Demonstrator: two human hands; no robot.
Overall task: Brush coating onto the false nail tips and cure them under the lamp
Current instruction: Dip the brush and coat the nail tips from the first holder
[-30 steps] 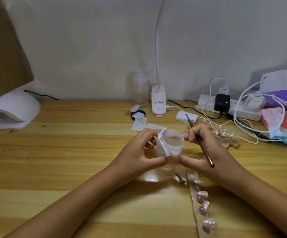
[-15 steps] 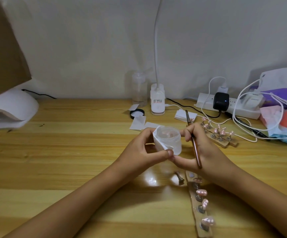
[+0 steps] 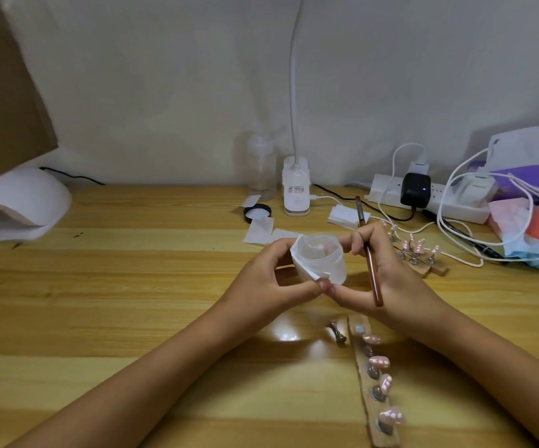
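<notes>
Translucent plastic jar point(image 3: 321, 258), white paper point(image 3: 299, 263) folded against its side, held above the wooden surface point(image 3: 132, 286) at frame centre. Left hand point(image 3: 268, 279) curls round it; right hand point(image 3: 387, 279) steadies its base, brown-handled brush point(image 3: 371, 266) gripped between fingers, probably to free the fingertips. Pink false nail tips point(image 3: 379, 362) sit on a wooden strip point(image 3: 371, 410), lower right; white dome curing lamp point(image 3: 19, 202) at far left.

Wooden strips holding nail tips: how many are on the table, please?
2. The near strip lies below the right hand; the far strip lies beyond it, partly hidden by that hand.
</notes>
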